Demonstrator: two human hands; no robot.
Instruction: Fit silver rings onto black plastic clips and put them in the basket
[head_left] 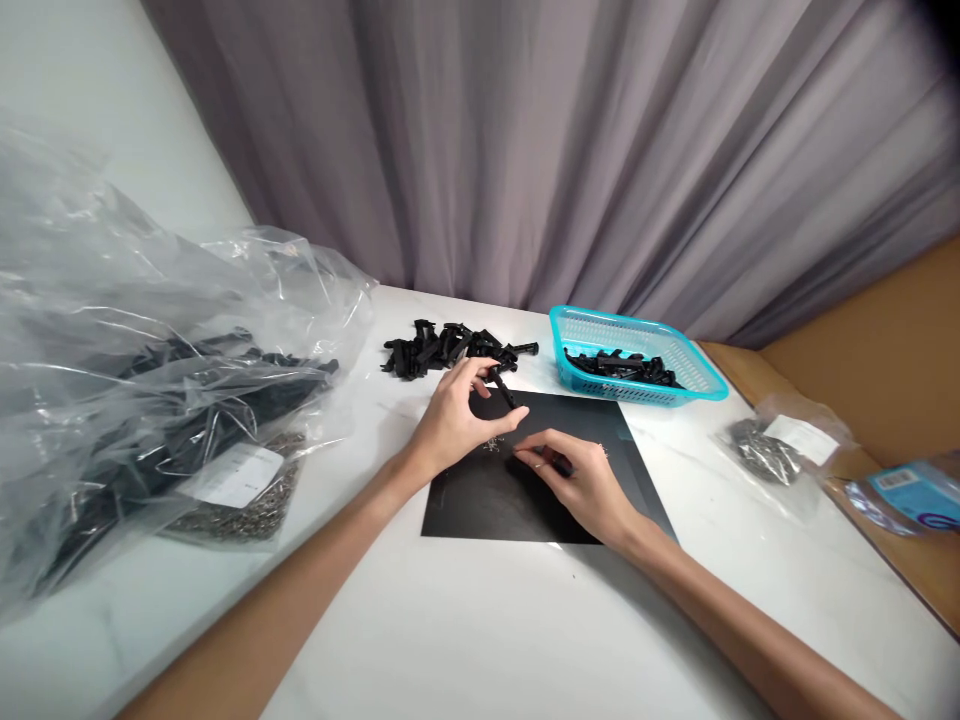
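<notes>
My left hand [457,410] grips a slim black plastic part [504,388] between thumb and fingers, held tilted above the far part of a black mat [480,505]. Close by on the right, my right hand [574,475] is pinched, thumb against forefinger, low over the mat. Whatever is between those fingertips is too small to make out. A little heap of tiny metal pieces [492,445] lies on the mat between the two hands. Behind my left hand is a loose pile of similar black plastic parts [450,345].
A turquoise basket [637,330] holding more black parts stands at the back right. Large clear plastic bags [225,370] with black parts fill the left side, beside a bag of small metal pieces [255,510]. Another small bag [772,450] and a cardboard box [870,350] are at right.
</notes>
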